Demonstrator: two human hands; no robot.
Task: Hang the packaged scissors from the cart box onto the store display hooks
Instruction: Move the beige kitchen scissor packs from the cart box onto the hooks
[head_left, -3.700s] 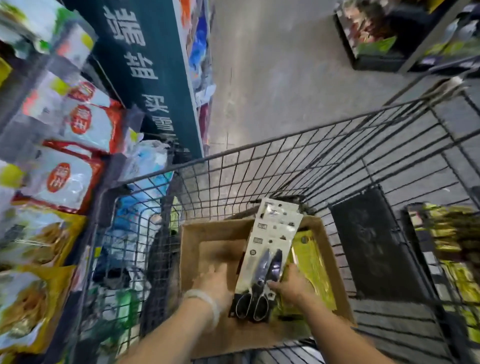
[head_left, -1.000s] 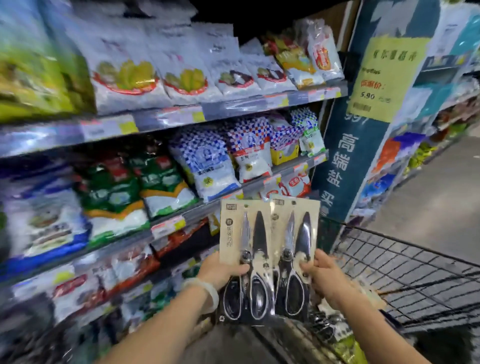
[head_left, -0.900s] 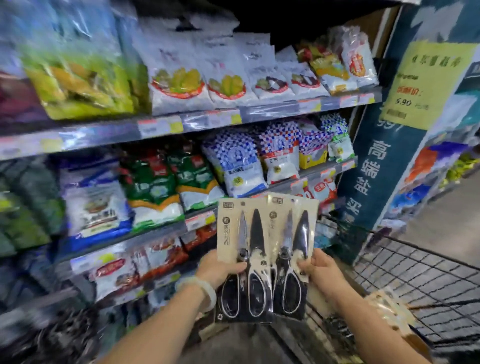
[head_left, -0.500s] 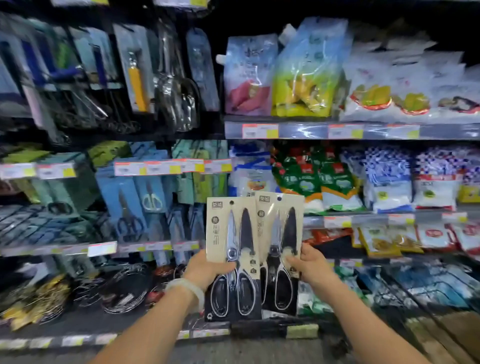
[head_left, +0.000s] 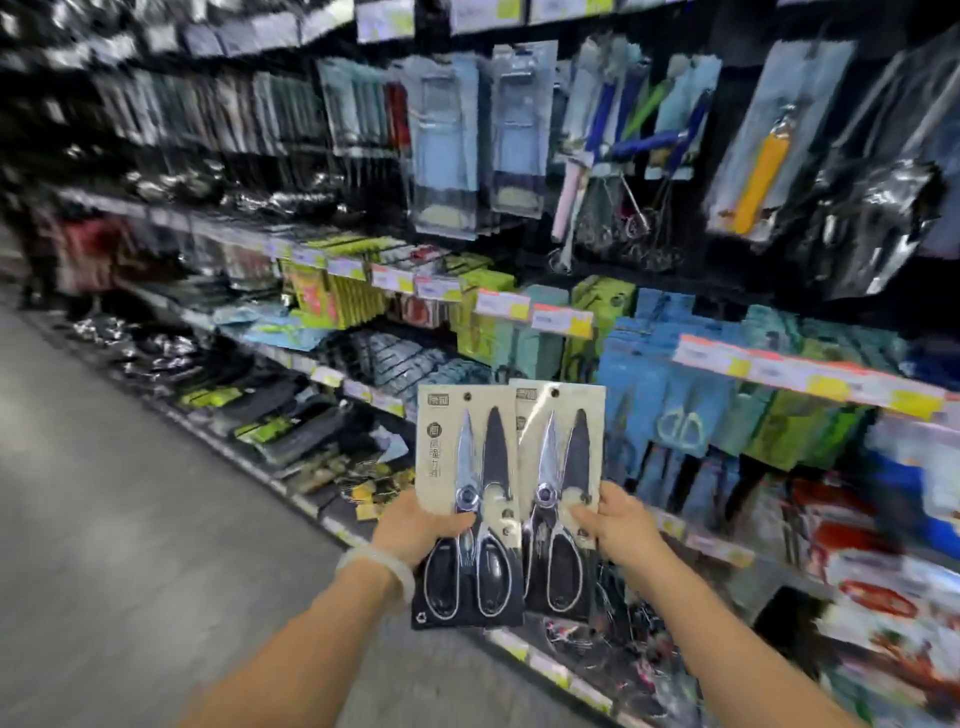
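Observation:
Two packaged scissors on cream cards stand upright side by side in front of me. My left hand grips the left pack at its lower left edge, thumb across the front. My right hand grips the right pack at its lower right edge. Each card has a small hang hole at the top. Behind them is a display of hooks with hanging blue and green scissor packs. The cart and its box are out of view.
Kitchen tools hang on the upper hooks. Price-tag rails run along the shelf fronts. Grey aisle floor stretches to the left. Bagged goods lie at the lower right. The view is motion-blurred.
The view has swung left from the cart and food shelves to the hardware hooks. Both hands keep hold of the two packs, held out in front.

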